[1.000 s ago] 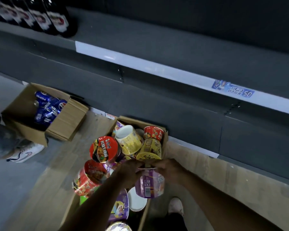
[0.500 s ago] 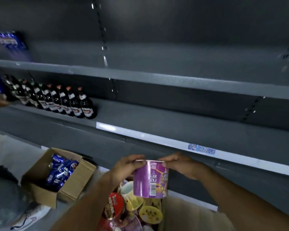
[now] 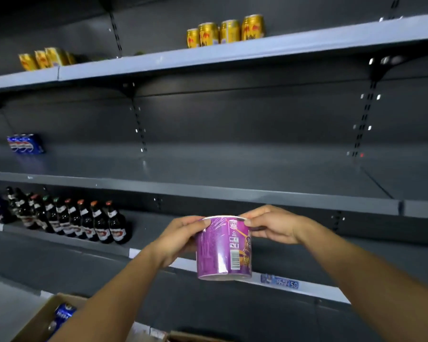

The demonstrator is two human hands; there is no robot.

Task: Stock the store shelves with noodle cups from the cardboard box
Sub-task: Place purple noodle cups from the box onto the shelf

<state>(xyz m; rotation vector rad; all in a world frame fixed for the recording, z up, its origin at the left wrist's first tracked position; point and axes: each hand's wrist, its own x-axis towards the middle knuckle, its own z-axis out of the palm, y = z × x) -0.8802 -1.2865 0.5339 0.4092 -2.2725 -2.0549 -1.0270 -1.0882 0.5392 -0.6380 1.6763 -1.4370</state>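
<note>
Now both hands, left hand (image 3: 181,236) and right hand (image 3: 272,228), pinch the purple noodle cup (image 3: 223,250) at its rim, upright before the lower shelf (image 3: 158,228). Probably that steadies it for placing; its lid is hard to see.

At bottom centre only a sliver of a cardboard box (image 3: 190,337) clears the edge, possibly the noodle one; its contents are hidden. The price label (image 3: 279,283) has blurred print.
</note>
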